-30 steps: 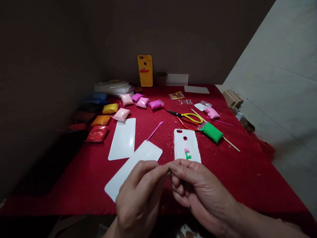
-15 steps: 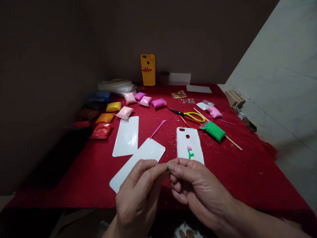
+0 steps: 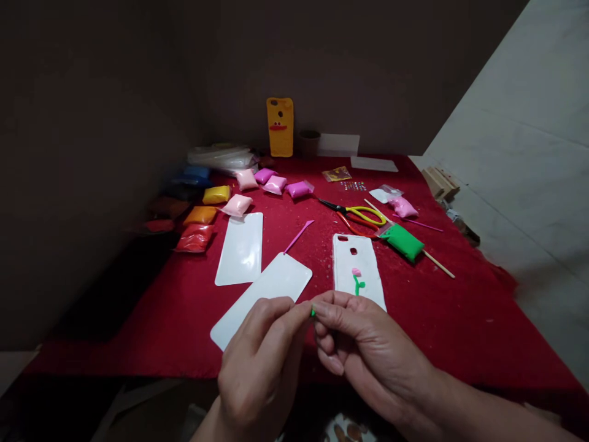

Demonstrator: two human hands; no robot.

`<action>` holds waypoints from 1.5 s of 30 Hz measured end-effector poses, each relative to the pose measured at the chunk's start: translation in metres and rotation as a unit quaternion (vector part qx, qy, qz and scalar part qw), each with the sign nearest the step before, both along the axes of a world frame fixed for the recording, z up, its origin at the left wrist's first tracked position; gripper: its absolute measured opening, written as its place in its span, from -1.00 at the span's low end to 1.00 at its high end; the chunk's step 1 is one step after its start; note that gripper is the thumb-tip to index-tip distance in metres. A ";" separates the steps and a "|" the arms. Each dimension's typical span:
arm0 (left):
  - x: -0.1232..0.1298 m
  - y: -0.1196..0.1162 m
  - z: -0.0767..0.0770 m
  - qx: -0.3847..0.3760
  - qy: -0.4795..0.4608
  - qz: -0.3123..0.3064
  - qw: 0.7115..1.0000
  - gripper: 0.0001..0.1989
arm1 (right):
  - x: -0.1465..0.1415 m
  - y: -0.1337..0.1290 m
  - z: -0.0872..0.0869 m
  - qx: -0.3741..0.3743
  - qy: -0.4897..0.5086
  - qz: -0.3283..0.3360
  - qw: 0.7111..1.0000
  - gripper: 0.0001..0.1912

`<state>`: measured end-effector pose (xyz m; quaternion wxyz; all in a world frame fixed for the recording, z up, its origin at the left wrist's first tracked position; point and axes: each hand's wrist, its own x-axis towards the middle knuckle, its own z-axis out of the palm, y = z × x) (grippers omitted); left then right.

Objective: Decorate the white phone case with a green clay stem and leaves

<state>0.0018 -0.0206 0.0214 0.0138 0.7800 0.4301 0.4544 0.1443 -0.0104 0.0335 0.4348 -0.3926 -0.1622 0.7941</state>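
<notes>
Red cloth [image 3: 165,331]; both hands [image 3: 317,344] pinch green clay [image 3: 313,312]

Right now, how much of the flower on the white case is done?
The pink bloom, green stem and one leaf look done: they're on the white case. In hand is a green bit, between the fingertips of the left hand and right hand. It isn't on the case yet, so adding it may be what's left. The right hand hides the case's bottom, so I can't tell about that part.
</notes>
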 end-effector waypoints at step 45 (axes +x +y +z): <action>-0.072 -0.006 -0.029 -0.117 0.155 0.081 0.977 -0.72 | -0.028 0.025 0.006 0.453 -0.442 0.134 0.762 -0.86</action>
